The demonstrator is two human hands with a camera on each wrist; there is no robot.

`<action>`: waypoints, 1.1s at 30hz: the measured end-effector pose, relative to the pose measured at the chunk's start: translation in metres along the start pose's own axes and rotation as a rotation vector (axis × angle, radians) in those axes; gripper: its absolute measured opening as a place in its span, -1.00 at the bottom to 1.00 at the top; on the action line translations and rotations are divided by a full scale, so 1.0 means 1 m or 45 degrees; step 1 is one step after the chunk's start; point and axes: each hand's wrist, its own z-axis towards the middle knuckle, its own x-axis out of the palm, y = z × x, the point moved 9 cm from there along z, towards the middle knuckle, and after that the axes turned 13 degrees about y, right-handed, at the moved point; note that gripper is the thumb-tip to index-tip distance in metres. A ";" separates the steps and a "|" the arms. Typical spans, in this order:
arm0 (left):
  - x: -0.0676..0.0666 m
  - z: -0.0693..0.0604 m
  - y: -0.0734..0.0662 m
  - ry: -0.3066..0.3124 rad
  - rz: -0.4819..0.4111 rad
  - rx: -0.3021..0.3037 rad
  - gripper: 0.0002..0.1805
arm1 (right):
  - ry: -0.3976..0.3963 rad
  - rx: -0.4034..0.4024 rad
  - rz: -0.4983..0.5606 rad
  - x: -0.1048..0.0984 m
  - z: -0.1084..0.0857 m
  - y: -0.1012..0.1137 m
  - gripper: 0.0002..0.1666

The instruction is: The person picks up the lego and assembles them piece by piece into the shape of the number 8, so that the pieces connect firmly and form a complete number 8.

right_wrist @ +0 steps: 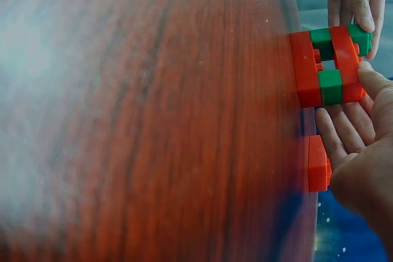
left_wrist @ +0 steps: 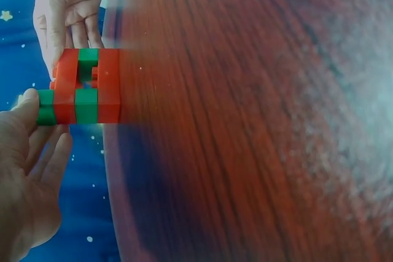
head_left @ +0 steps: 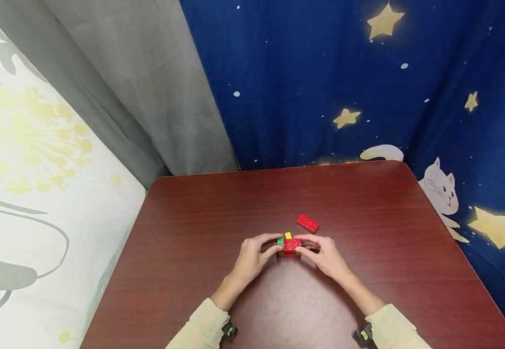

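A stacked block structure (head_left: 292, 245) stands on the table between both hands. In the left wrist view two red layers (left_wrist: 109, 90) have green blocks (left_wrist: 86, 106) between them, and a green block (left_wrist: 46, 107) sits on top at one end. The left hand (head_left: 250, 256) pinches that top green block, its thumb (left_wrist: 27, 104) on the near side. The right hand (head_left: 327, 257) grips the other end of the upper red layer (right_wrist: 345, 65), thumb on one side and fingers behind. A yellow block (head_left: 288, 235) shows just behind the structure in the head view; how it is attached I cannot tell.
A loose red brick (head_left: 307, 223) lies on the dark red wooden table (head_left: 209, 208), behind and slightly right of the structure. Beyond the table's far edge hang a grey curtain (head_left: 148, 87) and a blue curtain with stars (head_left: 296, 87). A pale patterned cloth (head_left: 39, 194) is at left.
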 end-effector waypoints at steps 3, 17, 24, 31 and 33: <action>0.000 0.000 -0.001 0.007 0.008 0.001 -0.63 | 0.007 -0.005 0.039 0.000 0.000 -0.001 -0.61; 0.001 0.001 0.003 0.024 0.050 -0.055 -0.62 | 0.085 -0.030 0.206 -0.004 0.010 -0.005 -0.64; -0.001 0.001 0.002 0.017 0.087 -0.067 -0.62 | 0.083 -0.057 0.201 -0.011 0.022 -0.007 -0.66; -0.001 0.001 0.002 0.020 0.091 -0.073 -0.63 | 0.096 -0.037 0.178 -0.011 0.030 -0.017 -0.65; -0.001 0.001 0.002 0.020 0.093 -0.074 -0.63 | 0.102 -0.025 0.181 -0.010 0.031 -0.020 -0.65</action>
